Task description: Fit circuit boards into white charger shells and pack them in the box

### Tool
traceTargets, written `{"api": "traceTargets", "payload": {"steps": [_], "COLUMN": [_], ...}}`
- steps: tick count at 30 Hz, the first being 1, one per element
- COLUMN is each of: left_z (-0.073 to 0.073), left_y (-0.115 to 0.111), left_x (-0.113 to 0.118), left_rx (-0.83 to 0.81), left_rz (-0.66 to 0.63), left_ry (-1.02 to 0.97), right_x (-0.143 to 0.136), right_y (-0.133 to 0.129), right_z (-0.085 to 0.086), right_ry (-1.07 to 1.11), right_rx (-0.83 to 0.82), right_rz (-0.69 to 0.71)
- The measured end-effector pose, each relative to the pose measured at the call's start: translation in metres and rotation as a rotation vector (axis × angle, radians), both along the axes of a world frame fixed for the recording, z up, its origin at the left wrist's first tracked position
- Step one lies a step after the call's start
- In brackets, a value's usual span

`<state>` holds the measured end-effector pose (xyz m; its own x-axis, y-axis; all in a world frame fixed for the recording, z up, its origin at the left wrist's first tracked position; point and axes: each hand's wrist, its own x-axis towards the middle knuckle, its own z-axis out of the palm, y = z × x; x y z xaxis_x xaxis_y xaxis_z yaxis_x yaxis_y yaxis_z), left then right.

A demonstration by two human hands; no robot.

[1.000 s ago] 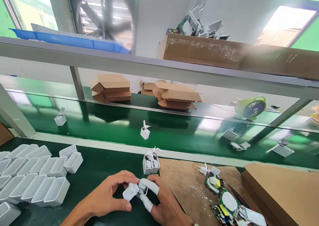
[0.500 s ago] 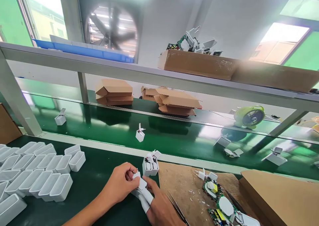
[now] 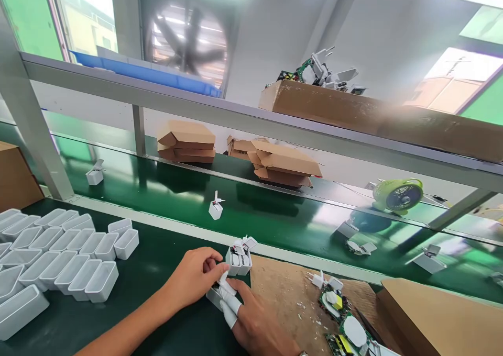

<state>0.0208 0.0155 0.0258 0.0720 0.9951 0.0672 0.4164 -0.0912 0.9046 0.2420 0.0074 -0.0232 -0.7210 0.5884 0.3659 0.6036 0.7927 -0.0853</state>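
Observation:
My left hand (image 3: 198, 273) is closed, thumb and forefinger pinching a small white plastic piece (image 3: 223, 279) at the top of a white charger case (image 3: 214, 296). My right hand (image 3: 257, 314), with white covers on some fingertips, is wrapped round that case; its fingers hide most of it. Just beyond my hands two white cases (image 3: 239, 262) stand side by side on the green bench, with parts sticking out of their tops. Left of my left hand lie rows of open white cases (image 3: 101, 281).
Cardboard (image 3: 283, 293) at right bears green circuit boards (image 3: 353, 330) and white bits, beside a carton (image 3: 440, 314). Behind runs a green conveyor belt (image 3: 165, 193) with spaced white units (image 3: 216, 209). A shelf beam (image 3: 157, 91) crosses above; a small green fan (image 3: 398, 195) stands beyond.
The view has shifted slightly. My left hand has moved a little up the case, still pinching the white piece. Units on the belt have moved slightly left. Tweezers seen by my right hand are now out of sight.

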Motion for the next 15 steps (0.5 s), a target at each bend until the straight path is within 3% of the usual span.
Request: {"api": "traceTargets", "payload": {"steps": [7,12,15], "left_z": [-0.04,-0.044,-0.043], "left_y": [-0.013,-0.01,-0.01], "left_x": [-0.045,-0.047,-0.044], "left_rx": [-0.074,-0.064,-0.042], "left_rz": [0.191,0.247,0.237], "left_ry": [-0.207,-0.249,-0.256], "right_x": [-0.004,-0.01,-0.014], "right_y": [-0.002,0.001,0.001], "right_z": [0.02,0.004,0.006], "right_ry": [0.28,0.216,0.237], "right_rx": [0.051,-0.067,-0.045], "right_rz": [-0.041,0.059,0.045]}}
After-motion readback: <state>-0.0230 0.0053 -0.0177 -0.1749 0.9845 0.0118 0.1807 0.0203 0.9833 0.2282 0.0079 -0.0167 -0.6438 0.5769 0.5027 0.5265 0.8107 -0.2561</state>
